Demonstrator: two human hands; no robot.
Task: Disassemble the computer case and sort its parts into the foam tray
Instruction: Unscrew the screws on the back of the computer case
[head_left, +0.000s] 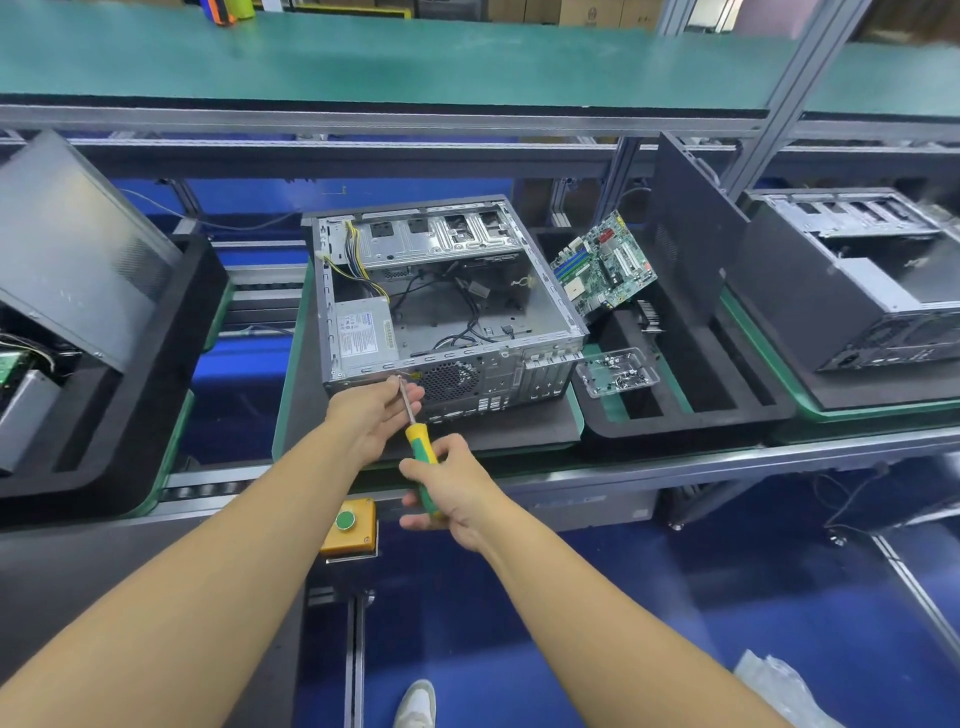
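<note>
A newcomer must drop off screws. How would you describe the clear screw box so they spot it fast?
Find the open computer case mid-bench; the black foam tray sits to its right. At the tray's near left, in front of the leaning green motherboard, lies the clear plastic box, the only see-through thing, holding silvery screws.

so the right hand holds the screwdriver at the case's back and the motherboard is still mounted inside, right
No: the head view shows the motherboard out, propped in the foam tray beside the case. The right hand does hold the screwdriver.
</note>
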